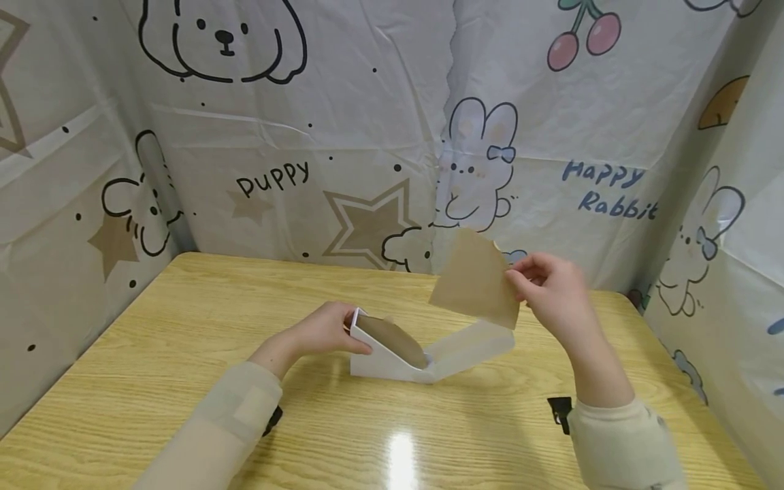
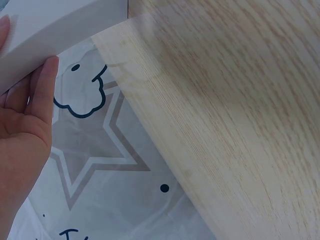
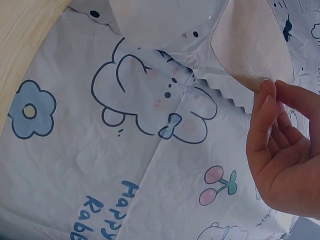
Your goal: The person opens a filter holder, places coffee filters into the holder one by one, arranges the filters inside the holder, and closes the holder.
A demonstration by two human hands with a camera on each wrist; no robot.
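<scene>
A white slant-sided box (image 1: 382, 364) stands on the table with its translucent lid (image 1: 471, 348) swung out to the right. Inside lie brown paper coffee filters (image 1: 392, 339). My left hand (image 1: 321, 330) grips the box's tall left end, thumb on the near side; in the left wrist view, fingers of that hand (image 2: 25, 135) touch the white box wall (image 2: 65, 30). Above the lid, my right hand (image 1: 554, 292) pinches one brown coffee filter (image 1: 474, 282) by its edge between thumb and index finger. The right wrist view shows this pinch on the filter (image 3: 252, 47) close up.
The wood-grain table (image 1: 153, 381) reaches back to a printed white curtain (image 1: 275, 122) that also hangs at both sides. Black straps or clips (image 1: 560, 412) show beside the sleeves.
</scene>
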